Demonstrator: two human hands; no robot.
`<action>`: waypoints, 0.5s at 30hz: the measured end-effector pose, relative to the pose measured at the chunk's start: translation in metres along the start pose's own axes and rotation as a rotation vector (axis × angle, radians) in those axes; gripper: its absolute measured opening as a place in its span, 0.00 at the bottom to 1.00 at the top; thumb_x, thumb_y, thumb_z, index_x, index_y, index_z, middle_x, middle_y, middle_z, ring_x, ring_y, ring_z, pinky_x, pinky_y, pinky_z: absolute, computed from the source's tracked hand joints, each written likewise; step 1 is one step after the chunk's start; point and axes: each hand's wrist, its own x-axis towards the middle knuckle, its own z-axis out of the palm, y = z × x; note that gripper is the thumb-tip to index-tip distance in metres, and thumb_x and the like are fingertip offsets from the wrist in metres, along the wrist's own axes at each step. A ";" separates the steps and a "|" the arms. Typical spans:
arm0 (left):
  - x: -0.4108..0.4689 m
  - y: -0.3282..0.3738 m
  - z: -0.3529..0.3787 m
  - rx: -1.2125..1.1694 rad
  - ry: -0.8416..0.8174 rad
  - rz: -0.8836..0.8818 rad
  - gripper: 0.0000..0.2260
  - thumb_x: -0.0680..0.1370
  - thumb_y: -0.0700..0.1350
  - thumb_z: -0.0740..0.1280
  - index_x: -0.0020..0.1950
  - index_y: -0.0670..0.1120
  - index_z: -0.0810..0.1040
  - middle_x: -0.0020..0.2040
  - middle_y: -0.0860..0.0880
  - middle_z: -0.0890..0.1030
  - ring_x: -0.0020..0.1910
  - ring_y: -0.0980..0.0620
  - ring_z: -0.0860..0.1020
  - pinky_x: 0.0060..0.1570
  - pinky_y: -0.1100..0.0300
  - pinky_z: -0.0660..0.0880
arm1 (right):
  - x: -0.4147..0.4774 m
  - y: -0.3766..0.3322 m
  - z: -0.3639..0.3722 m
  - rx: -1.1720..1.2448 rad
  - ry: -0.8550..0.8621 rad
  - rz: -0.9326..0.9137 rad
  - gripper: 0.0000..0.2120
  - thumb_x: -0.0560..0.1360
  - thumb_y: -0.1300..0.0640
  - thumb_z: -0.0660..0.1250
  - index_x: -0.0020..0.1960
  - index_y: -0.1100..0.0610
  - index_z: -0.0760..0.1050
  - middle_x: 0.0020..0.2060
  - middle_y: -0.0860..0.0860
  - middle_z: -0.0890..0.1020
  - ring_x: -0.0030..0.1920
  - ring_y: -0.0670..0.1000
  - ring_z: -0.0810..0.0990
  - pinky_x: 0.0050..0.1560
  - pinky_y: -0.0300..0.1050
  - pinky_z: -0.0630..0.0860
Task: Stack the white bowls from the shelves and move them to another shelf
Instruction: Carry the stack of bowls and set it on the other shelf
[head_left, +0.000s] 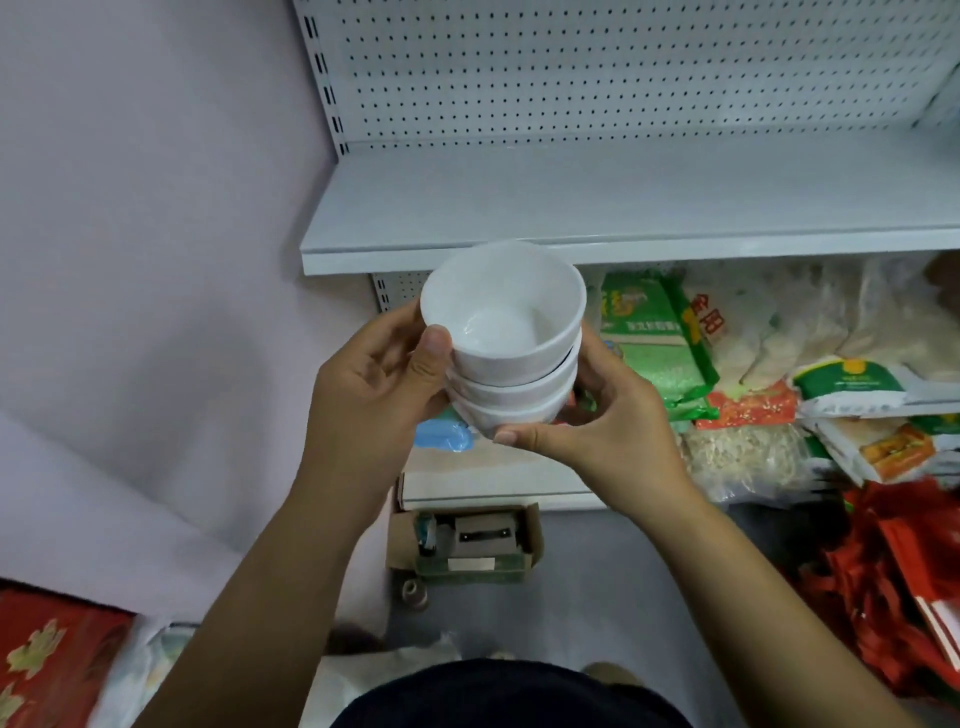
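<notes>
A stack of three white bowls (506, 338) hangs in the air in front of the white shelf (623, 208), just below its front edge. My left hand (374, 379) grips the stack from the left, thumb against the top bowl's side. My right hand (608, 421) holds it from the right and underneath, thumb curled under the bottom bowl. The top bowl tilts slightly toward me and holds nothing.
The white shelf has a pegboard back (623, 67). On the lower shelves lie bags of rice and grain (660, 338). A cardboard box (467, 545) sits on the floor. Red bags (893, 582) pile at the right, and a pale wall (156, 208) stands left.
</notes>
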 end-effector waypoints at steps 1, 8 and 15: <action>0.013 0.001 0.000 0.009 -0.001 -0.004 0.21 0.74 0.54 0.68 0.66 0.51 0.79 0.55 0.61 0.86 0.56 0.61 0.84 0.48 0.61 0.83 | 0.012 0.001 0.001 0.009 -0.001 0.006 0.48 0.60 0.59 0.86 0.76 0.48 0.69 0.63 0.44 0.82 0.66 0.46 0.79 0.60 0.46 0.81; 0.092 0.010 0.003 0.051 0.054 -0.001 0.23 0.74 0.54 0.70 0.67 0.49 0.80 0.52 0.57 0.87 0.54 0.59 0.85 0.50 0.50 0.85 | 0.098 0.005 0.001 0.005 -0.053 -0.034 0.45 0.61 0.58 0.86 0.73 0.45 0.71 0.62 0.41 0.82 0.66 0.44 0.79 0.62 0.55 0.80; 0.168 0.011 0.021 0.034 0.162 0.036 0.24 0.72 0.52 0.71 0.68 0.47 0.80 0.48 0.57 0.87 0.50 0.59 0.85 0.45 0.57 0.85 | 0.202 0.021 -0.010 0.032 -0.200 -0.087 0.43 0.62 0.60 0.85 0.72 0.45 0.72 0.61 0.42 0.83 0.64 0.43 0.80 0.61 0.48 0.81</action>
